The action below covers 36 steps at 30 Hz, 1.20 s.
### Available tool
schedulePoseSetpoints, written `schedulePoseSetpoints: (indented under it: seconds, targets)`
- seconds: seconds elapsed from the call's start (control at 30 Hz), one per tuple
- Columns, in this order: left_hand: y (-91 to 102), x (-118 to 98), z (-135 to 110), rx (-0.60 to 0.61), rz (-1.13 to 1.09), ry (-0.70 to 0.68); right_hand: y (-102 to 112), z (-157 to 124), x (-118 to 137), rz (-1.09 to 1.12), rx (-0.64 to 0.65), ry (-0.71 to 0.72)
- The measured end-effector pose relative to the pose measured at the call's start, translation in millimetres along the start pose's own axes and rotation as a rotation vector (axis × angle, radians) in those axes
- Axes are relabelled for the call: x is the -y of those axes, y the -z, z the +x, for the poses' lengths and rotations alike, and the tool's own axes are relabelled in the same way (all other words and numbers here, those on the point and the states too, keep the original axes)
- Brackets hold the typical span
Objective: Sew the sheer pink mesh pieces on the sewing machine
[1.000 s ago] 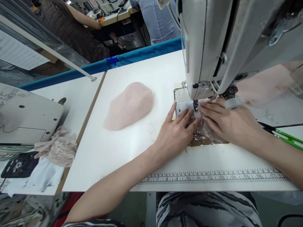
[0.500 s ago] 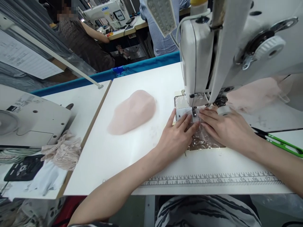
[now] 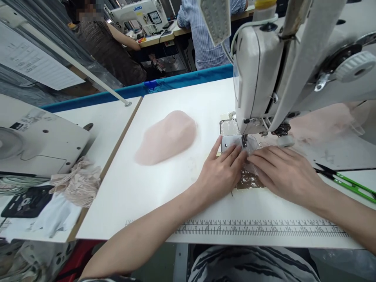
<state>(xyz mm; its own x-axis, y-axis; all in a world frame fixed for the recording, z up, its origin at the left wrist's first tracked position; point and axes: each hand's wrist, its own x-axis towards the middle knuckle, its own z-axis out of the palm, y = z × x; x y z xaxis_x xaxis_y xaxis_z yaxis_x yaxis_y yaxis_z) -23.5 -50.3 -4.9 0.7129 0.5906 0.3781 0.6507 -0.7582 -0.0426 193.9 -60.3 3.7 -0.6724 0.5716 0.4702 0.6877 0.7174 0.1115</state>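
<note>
At the presser foot [image 3: 244, 140] of a white sewing machine [image 3: 249, 74], a piece of sheer pale fabric [image 3: 252, 166] lies under my fingers. My left hand [image 3: 221, 168] is just left of the foot, thumb and near fingers drawn together on the fabric, the outer finger stretched over the metal plate [image 3: 229, 128]. Close on the right, my right hand [image 3: 282, 166] has its fingers pressed together on the fabric. Fingers hide most of the piece. Farther left on the table lies a separate flat, sheer pink piece [image 3: 169, 139].
Green-handled thread snips [image 3: 349, 184] lie right of my right hand. More pink fabric [image 3: 321, 123] lies behind it. A printed ruler [image 3: 258, 228] runs along the front edge. A second machine [image 3: 38, 137] stands left, beside bundled beige strips [image 3: 84, 184]. Two people sit beyond the blue cloth edging [image 3: 188, 78].
The view has shifted, moving the machine rightward in the picture. My right hand has drawn slightly toward me from the foot, its fingers more bent. The left hand's fingers are closer together.
</note>
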Motion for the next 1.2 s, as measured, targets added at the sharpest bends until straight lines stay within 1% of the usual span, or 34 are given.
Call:
schedulePoseSetpoints:
  seconds: [0.1, 0.17, 0.3, 0.5, 0.93, 1.2]
  targets:
    - [0.2, -1.0, -0.8, -0.025, 0.004, -0.006, 1.0, 0.9, -2.2, 0.016, -0.075, 0.057]
    - [1.0, -1.9, -1.2, -0.038, 0.011, -0.013, 3.2, 1.8, -3.3, 0.056, -0.097, 0.078]
    - [2.5, -3.5, -1.3, -0.054, 0.023, -0.01, 5.5, 3.0, -4.1, 0.104, -0.1, 0.092]
    - [3.7, -3.9, 0.2, -0.071, 0.039, -0.025, 5.0, 3.8, -4.1, 0.082, -0.117, 0.098]
    - [3.1, -2.3, 0.6, -0.025, 0.01, -0.002, 1.9, 3.5, -5.6, 0.057, -0.127, 0.095]
    - [-1.7, 3.4, 5.2, -0.083, 0.023, -0.008, -2.1, 4.0, -9.5, 0.029, -0.113, 0.083]
